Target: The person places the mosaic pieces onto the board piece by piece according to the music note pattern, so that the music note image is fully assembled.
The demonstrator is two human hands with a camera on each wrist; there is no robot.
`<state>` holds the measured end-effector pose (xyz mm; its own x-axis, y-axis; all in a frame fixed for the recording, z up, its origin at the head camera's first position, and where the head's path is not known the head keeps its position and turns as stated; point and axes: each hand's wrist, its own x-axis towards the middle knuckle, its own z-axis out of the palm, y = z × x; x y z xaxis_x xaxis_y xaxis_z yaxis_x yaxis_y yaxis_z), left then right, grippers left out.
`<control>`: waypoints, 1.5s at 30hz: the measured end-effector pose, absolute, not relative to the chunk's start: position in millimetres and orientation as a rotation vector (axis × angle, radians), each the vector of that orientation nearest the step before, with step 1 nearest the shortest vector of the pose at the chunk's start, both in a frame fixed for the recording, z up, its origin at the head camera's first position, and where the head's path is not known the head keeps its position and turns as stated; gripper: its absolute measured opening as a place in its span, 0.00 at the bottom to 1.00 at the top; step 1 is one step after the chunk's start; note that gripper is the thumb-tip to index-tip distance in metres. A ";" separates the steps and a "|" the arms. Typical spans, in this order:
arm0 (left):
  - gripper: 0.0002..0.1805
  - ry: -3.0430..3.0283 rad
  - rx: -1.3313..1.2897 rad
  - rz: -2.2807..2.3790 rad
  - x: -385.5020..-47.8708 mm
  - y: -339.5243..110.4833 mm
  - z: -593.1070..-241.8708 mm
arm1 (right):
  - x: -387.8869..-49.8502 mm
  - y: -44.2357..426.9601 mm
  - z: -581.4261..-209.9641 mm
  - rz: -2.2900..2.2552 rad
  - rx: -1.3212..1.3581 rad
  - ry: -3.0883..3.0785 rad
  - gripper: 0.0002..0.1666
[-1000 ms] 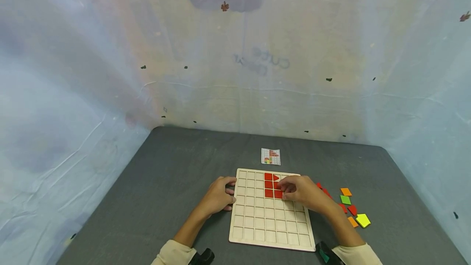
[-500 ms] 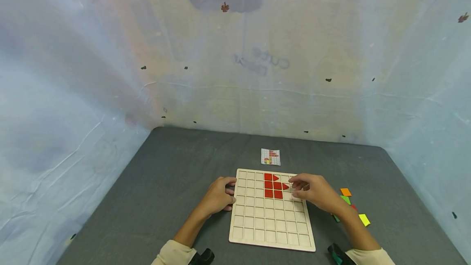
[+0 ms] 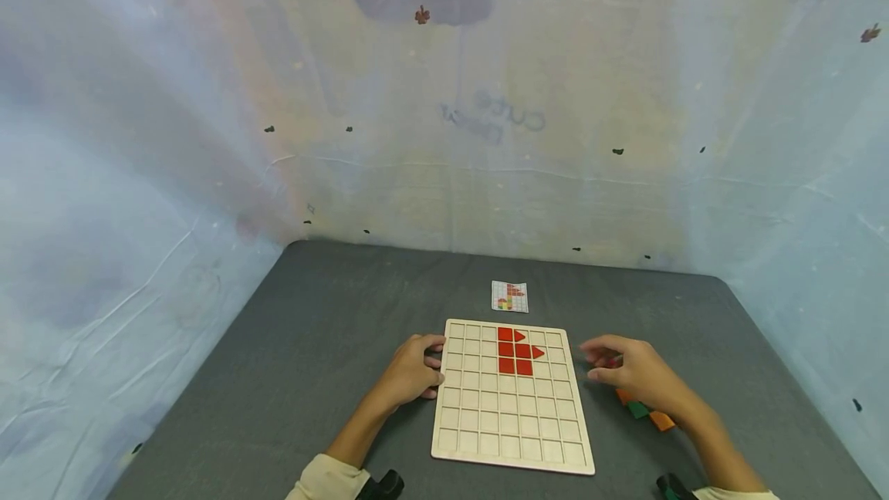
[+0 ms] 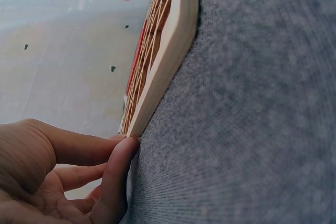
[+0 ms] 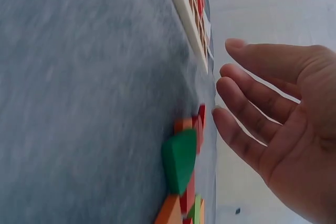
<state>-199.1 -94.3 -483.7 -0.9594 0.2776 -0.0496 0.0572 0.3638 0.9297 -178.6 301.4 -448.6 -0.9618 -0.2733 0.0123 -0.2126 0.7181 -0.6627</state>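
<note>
Board [image 3: 510, 424], whole w/ head cam, cropped wrist cams

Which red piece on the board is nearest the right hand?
The red triangle ending the middle red row, right of two red squares. It alone occupies the rightmost used column; the other red triangle sits one column left, top row.

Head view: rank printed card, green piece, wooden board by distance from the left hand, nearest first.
From the left hand:
1. Wooden board: touching, the hand's grip is at its left edge.
2. Printed card: on the table beyond the board's far edge.
3. Green piece: farthest, past the board's right side, near the right forearm.
</note>
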 end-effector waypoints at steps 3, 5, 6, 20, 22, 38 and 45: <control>0.34 2.425 0.303 1.638 -198.9 -94.7 -484.2 | -175.4 310.5 -449.5 -1.092 -0.373 2.816 0.23; 0.34 2.425 0.302 1.637 -199.1 -94.9 -484.7 | -173.2 316.9 -450.2 -1.103 -0.367 2.810 0.23; 0.34 2.424 0.302 1.637 -199.2 -94.9 -484.9 | -172.0 320.1 -450.6 -1.100 -0.368 2.812 0.23; 0.35 2.419 0.303 1.640 -199.4 -95.2 -484.4 | -159.8 356.4 -451.8 -0.970 -0.251 2.842 0.28; 0.35 2.417 0.303 1.644 -199.6 -95.1 -484.7 | -159.0 360.8 -452.3 -0.908 -0.258 2.861 0.29; 0.34 2.427 0.303 1.638 -199.3 -94.8 -483.9 | -153.3 374.3 -457.4 -0.906 -0.287 2.839 0.29; 0.34 2.428 0.312 1.635 -198.9 -94.8 -484.5 | -153.4 374.8 -460.2 -0.880 -0.304 2.865 0.22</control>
<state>-198.9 -94.8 -484.5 -0.9582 0.2824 -0.0455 0.0641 0.3670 0.9280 -153.4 374.8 -460.2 -0.9714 -0.2288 -0.0639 -0.1535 0.8098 -0.5663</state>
